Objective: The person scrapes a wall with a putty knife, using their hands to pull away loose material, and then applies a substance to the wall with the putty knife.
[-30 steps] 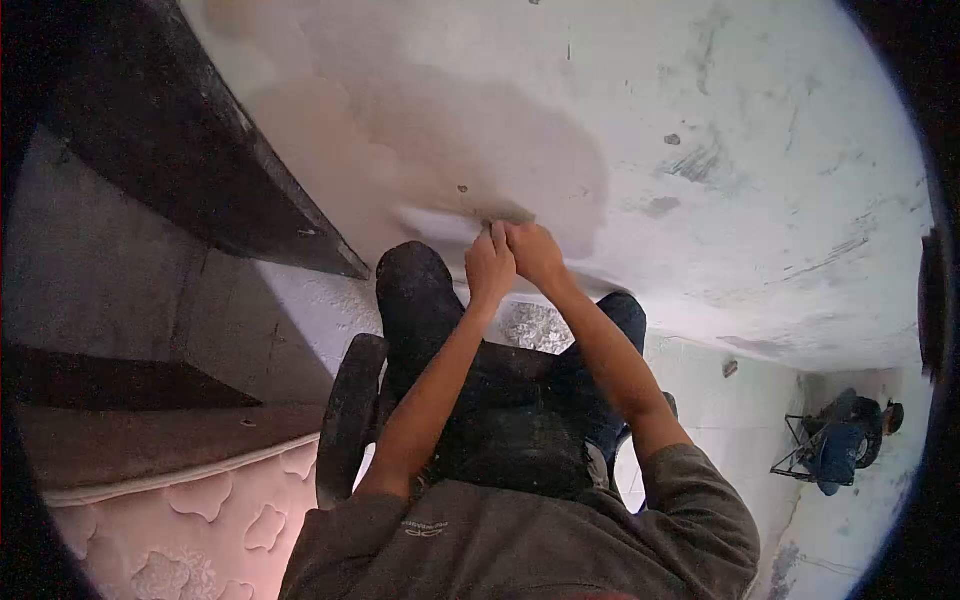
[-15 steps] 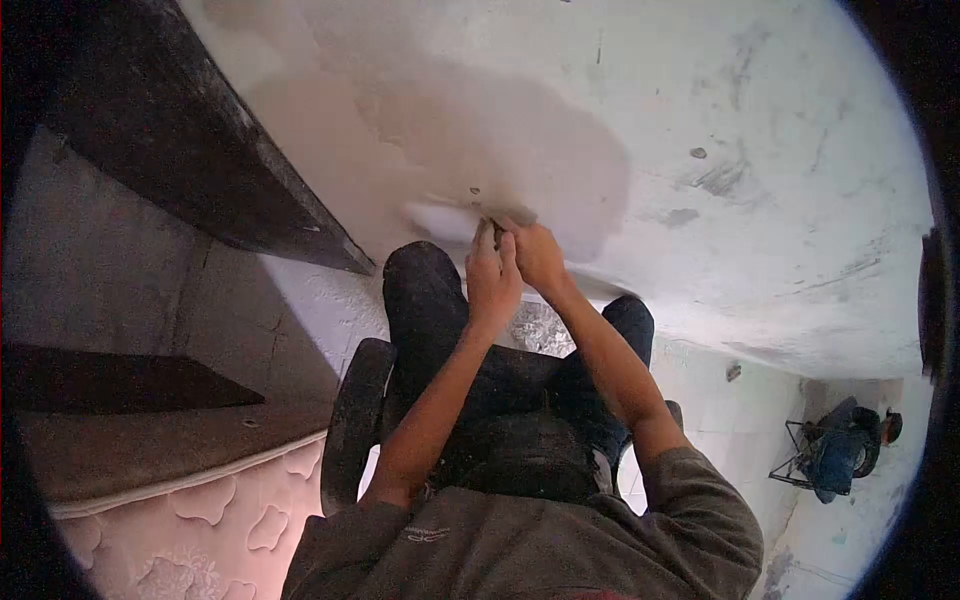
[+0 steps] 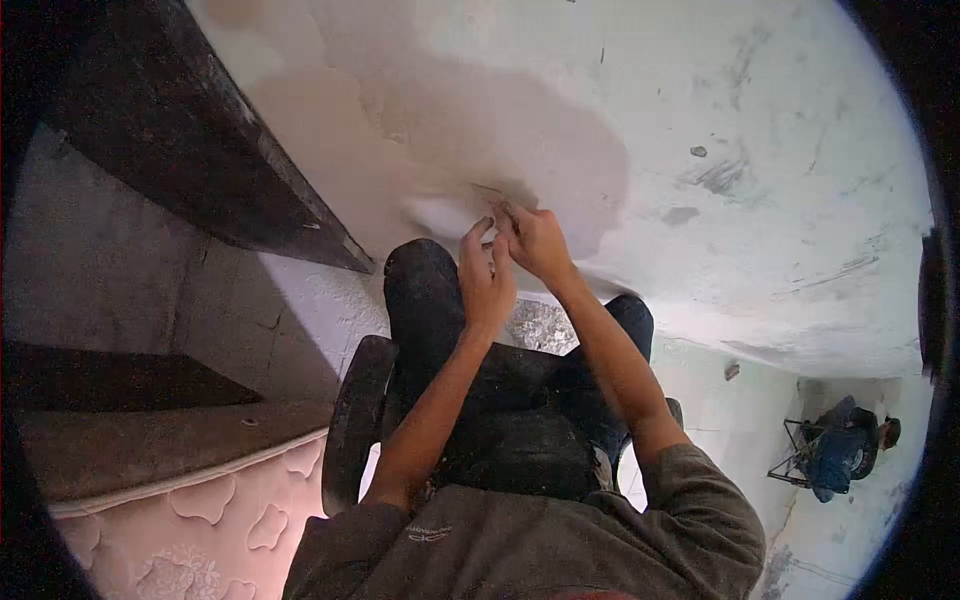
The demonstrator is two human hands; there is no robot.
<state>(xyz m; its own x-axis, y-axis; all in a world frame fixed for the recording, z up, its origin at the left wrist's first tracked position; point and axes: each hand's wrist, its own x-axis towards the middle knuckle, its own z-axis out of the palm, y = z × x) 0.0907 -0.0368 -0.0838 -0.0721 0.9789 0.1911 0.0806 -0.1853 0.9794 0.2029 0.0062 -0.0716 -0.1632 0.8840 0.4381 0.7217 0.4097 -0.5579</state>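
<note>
Both my hands are in front of the stained wall (image 3: 580,140), between my knees. My right hand (image 3: 540,243) is closed, its fingertips pinched close to the wall; a thin, dark sliver shows just beyond them, and I cannot tell what the hand holds. Just left of it is my left hand (image 3: 486,280), fingers curved and thumb apart, with a gap between them and nothing visible inside. A pale bright patch (image 3: 440,215) of wall shows behind the left fingertips.
A dark wooden board (image 3: 220,140) slants along the left. At lower left lies a pink patterned mattress (image 3: 200,540). I sit in a dark chair whose armrest (image 3: 358,420) shows at left. Clothing with a folding metal frame (image 3: 840,450) appears at far right.
My hands have drawn slightly apart. The left fingers, close against the right hand before, have opened and moved a little left and down. The right hand stays near the same spot.
</note>
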